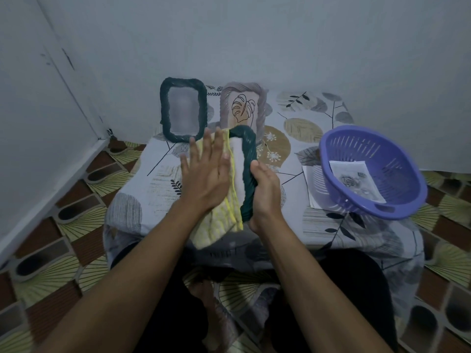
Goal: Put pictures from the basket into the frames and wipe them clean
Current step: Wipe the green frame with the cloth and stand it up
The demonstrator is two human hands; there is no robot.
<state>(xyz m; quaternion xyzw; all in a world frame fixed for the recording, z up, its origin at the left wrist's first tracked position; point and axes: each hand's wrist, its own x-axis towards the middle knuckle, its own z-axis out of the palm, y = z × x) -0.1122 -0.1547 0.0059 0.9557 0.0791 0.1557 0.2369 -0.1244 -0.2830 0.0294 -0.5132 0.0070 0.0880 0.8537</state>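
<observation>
Near green frame [246, 159] on edge at centre, yellow cloth [224, 215] over its face, far green frame [165, 115] and mauve frame [261, 110] upright at far side, purple basket [331, 159] at right holding a picture [356, 180]

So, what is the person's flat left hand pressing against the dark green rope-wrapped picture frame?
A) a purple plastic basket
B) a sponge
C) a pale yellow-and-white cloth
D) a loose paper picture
C: the left hand lies flat on the pale yellow-and-white cloth, against the dark green rope-wrapped frame that the right hand grips.
</observation>
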